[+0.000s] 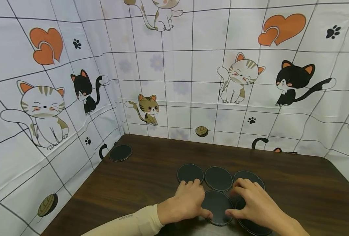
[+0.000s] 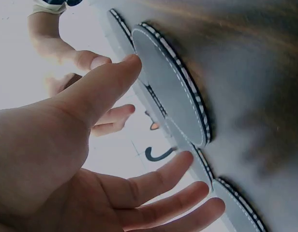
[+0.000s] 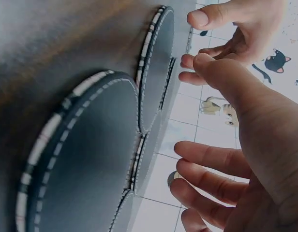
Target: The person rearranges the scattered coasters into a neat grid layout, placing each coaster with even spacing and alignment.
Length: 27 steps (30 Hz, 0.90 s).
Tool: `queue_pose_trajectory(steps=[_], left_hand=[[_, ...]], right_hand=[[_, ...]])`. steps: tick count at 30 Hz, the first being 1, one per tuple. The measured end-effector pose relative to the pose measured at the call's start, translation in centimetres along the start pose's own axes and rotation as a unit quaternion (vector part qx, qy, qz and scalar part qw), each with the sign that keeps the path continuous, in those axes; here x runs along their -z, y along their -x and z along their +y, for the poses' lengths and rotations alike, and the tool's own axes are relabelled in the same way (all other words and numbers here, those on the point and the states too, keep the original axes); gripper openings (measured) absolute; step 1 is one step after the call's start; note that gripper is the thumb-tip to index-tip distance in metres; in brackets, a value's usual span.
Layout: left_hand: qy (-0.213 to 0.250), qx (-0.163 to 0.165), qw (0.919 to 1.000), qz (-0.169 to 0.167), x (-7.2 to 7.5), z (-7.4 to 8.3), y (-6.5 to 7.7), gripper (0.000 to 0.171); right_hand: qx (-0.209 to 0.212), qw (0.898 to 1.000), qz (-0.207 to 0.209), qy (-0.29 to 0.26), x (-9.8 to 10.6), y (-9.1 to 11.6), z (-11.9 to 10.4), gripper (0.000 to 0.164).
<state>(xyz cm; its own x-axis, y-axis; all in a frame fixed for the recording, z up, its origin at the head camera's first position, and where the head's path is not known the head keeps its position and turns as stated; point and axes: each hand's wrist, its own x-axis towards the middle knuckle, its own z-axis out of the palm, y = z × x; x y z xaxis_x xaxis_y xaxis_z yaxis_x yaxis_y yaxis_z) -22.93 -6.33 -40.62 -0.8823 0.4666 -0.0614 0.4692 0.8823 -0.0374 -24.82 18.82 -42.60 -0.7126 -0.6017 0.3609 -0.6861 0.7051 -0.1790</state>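
Observation:
Several round dark coasters with pale stitched rims lie grouped on the table. Three form a back row: a left one (image 1: 190, 171), a middle one (image 1: 218, 178) and a right one (image 1: 248, 176). In front of them are a front-left coaster (image 1: 217, 206) and a front-right coaster (image 1: 252, 226), partly covered by a hand. My left hand (image 1: 188, 201) hovers at the left side of the front-left coaster, fingers spread and slightly bent, holding nothing. My right hand (image 1: 255, 203) is over the right-hand coasters, loosely curved, with nothing in its grasp. Both thumbs point inward over the front-left coaster.
Another dark coaster (image 1: 120, 152) lies apart at the table's far left corner. The brown wooden table (image 1: 145, 170) meets a cat-printed white curtain (image 1: 177, 91) behind and to the left.

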Motion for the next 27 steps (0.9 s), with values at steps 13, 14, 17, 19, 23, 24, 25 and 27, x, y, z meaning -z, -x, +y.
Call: queue_pose_trajectory(steps=[13, 14, 17, 19, 23, 24, 25, 27], left_hand=[[0.030, 0.042, 0.9937, 0.100, 1.4, -3.1, -0.3, 0.063], [0.032, 0.047, 0.9929, 0.104, 1.5, -3.5, -0.3, 0.061], [0.042, 0.063, 0.9910, 0.110, 1.5, -4.6, -0.2, 0.058], [0.047, 0.075, 0.9899, 0.111, 1.4, -5.3, 0.0, 0.058], [0.042, 0.095, 0.9864, 0.128, 1.1, -7.0, 0.3, 0.063], [0.041, 0.098, 0.9852, 0.135, 1.0, -7.4, 0.4, 0.064], [0.038, 0.101, 0.9839, 0.142, 1.0, -7.9, 0.4, 0.064], [0.036, 0.107, 0.9811, 0.157, 0.9, -8.9, 0.5, 0.065]], right_hand=[[0.010, 0.998, -0.034, -0.050, 2.2, -3.6, -0.2, 0.047], [0.011, 0.998, -0.039, -0.050, 2.3, -4.1, -0.3, 0.047], [0.022, 0.997, -0.052, -0.045, 2.4, -5.6, -0.6, 0.047], [0.036, 0.997, -0.056, -0.042, 2.3, -6.8, -0.7, 0.048], [0.073, 0.995, -0.054, -0.033, 2.0, -9.1, -0.7, 0.050], [0.081, 0.995, -0.053, -0.031, 2.0, -9.7, -0.7, 0.050], [0.085, 0.994, -0.054, -0.029, 1.9, -10.3, -0.6, 0.050], [0.091, 0.994, -0.057, -0.028, 1.8, -11.4, -0.3, 0.048]])
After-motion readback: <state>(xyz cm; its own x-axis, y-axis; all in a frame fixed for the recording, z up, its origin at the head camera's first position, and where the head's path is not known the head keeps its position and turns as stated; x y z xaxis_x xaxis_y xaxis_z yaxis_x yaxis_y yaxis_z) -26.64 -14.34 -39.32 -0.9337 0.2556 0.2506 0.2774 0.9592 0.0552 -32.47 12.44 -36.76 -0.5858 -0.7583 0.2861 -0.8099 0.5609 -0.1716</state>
